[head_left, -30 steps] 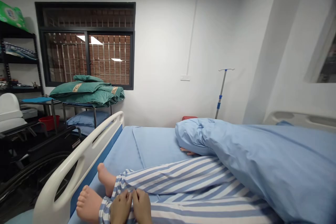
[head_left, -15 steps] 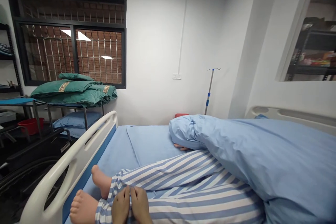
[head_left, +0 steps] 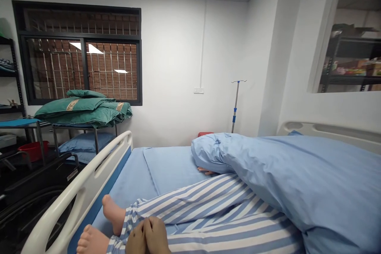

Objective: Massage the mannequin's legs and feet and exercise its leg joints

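My left hand and my right hand are closed and pressed against each other at the bottom of the view. The fingers curl away from me, so what is in them, if anything, is hidden. They are over the lower legs of blue-and-white striped trousers, just right of the cuffs. A figure with smooth, doll-like skin wears the trousers and lies on the bed. Its near foot and far foot are bare. A light blue quilt covers its upper part, and its fingers show under the quilt's edge.
A cream bed end board stands left of the feet, with a black wheelchair beyond it. Green folded bedding lies on a rack under the window. Behind the bed are an IV pole and a red object.
My hands have drawn closer together, the right now pressed over the edge of the left. The whole view has shifted slightly, with the bed and room appearing lower.
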{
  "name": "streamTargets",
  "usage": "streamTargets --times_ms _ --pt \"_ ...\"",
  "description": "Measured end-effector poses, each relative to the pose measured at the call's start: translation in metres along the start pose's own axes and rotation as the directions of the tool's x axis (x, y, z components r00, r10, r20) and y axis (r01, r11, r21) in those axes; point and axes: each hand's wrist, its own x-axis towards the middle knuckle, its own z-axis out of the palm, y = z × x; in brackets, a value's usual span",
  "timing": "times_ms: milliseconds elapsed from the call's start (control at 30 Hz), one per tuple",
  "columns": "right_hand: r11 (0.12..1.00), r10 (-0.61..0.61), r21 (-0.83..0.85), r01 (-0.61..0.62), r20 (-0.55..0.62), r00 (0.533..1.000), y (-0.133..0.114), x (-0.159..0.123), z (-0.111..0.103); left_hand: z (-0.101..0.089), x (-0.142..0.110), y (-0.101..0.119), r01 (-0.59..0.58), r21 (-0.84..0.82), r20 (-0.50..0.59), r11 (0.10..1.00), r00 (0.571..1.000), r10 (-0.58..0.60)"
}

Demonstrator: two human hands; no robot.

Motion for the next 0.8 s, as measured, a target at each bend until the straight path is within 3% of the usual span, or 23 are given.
streamTargets --times_ms 100,200,367,567,800 --pt "0.997 -0.075 0.041 0.073 0.066 0.995 -0.011 0.007 -0.001 0.001 0.002 -0.002 0.058 -0.036 -0.01 0.998 0.998 -0.058" --pt "0.996 -0.061 0.062 0.057 0.073 0.995 -0.005 0.006 0.003 0.0 0.0 -0.002 0.101 -0.05 -0.044 0.994 0.994 -0.103" --pt "0.999 0.012 -0.044 -0.01 0.046 0.999 0.016 -0.006 0.012 0.006 -0.003 -0.003 0.135 -0.047 -0.086 0.99 0.987 -0.139" --pt "0.99 -0.019 -0.141 0.028 0.065 0.998 0.015 -0.007 0.01 0.015 -0.002 -0.011 0.108 -0.044 -0.095 0.993 0.989 -0.112" --pt "0.98 0.003 -0.2 0.018 0.103 0.995 0.013 -0.009 0.007 -0.001 -0.003 -0.014 0.117 -0.111 -0.024 0.987 0.992 -0.12"
